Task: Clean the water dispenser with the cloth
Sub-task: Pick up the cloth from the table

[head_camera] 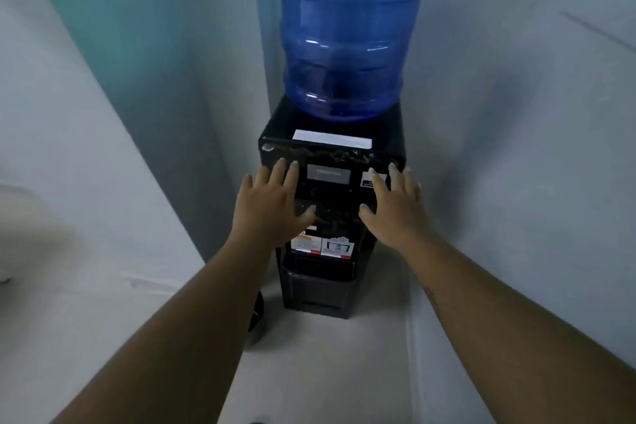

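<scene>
Pale walls (481,113) are set close on both sides of the black water dispenser (330,155), which is topped by a blue bottle (344,27); open floor (309,372) is seen only in front. The left hand (272,206) and right hand (392,206) are held flat with fingers spread at its upper front panel, one near each side edge.

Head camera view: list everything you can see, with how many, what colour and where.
Water dispenser: one, black, in the corner between the walls.
Water bottle: one, blue, neck down on the dispenser.
Label: one, white, on the dispenser's top, in front of the bottle.
Stickers: two, white with red, on the dispenser's front, below the hands.
Walls: two, pale grey, either side.
Cloth: none in view.
Left hand: one, fingers spread at the front panel's left side.
Right hand: one, fingers spread at its right side.
</scene>
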### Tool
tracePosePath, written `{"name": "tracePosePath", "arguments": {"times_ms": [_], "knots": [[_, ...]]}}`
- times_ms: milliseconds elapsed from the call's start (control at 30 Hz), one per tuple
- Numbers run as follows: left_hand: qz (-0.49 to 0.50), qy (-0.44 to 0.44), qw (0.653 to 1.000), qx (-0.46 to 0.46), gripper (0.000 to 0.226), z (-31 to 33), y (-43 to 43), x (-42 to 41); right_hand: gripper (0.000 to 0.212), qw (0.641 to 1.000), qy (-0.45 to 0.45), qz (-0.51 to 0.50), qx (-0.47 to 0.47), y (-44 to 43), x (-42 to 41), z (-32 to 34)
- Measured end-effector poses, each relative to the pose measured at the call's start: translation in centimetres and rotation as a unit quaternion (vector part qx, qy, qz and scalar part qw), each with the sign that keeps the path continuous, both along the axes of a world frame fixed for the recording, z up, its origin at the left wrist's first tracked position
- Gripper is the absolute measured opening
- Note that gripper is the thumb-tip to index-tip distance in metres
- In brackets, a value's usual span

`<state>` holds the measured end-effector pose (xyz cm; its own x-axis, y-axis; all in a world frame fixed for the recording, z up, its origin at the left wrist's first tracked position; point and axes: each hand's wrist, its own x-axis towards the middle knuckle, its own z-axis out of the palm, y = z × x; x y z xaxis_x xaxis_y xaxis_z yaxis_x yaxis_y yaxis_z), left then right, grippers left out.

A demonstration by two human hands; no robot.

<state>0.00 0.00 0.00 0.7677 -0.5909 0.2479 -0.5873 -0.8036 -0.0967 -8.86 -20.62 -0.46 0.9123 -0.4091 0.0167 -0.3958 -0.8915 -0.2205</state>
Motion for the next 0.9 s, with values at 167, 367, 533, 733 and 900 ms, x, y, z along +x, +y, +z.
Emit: {"name": "tracePosePath", "arguments": {"times_ms": [167,367,533,733,900], "knots": [[0.096,0.023,0.995,-0.006,0.086,-2.7,3.9,-2.2,0.071,0.994,0.003,0.105,-0.042,2.7,1.6,-2.3],[0.241,0.055,0.969,-0.015,0.085,-3.6,12.8,-3.6,0.072,0.967,0.002,0.250,-0.055,11.1,5.1,-2.9],[0.364,0.071,0.927,-0.049,0.081,-4.5,20.6,-4.3,0.073,0.939,0.028,0.338,-0.053,19.6,8.4,-3.1],[0.458,0.093,0.881,-0.071,0.081,-5.0,33.7,-2.9,0.070,0.901,0.035,0.432,-0.033,33.1,13.4,-2.5],[0.499,0.079,0.860,-0.076,0.081,-4.0,45.8,-0.9,0.068,0.884,0.039,0.465,-0.021,45.6,17.9,-1.6]]}}
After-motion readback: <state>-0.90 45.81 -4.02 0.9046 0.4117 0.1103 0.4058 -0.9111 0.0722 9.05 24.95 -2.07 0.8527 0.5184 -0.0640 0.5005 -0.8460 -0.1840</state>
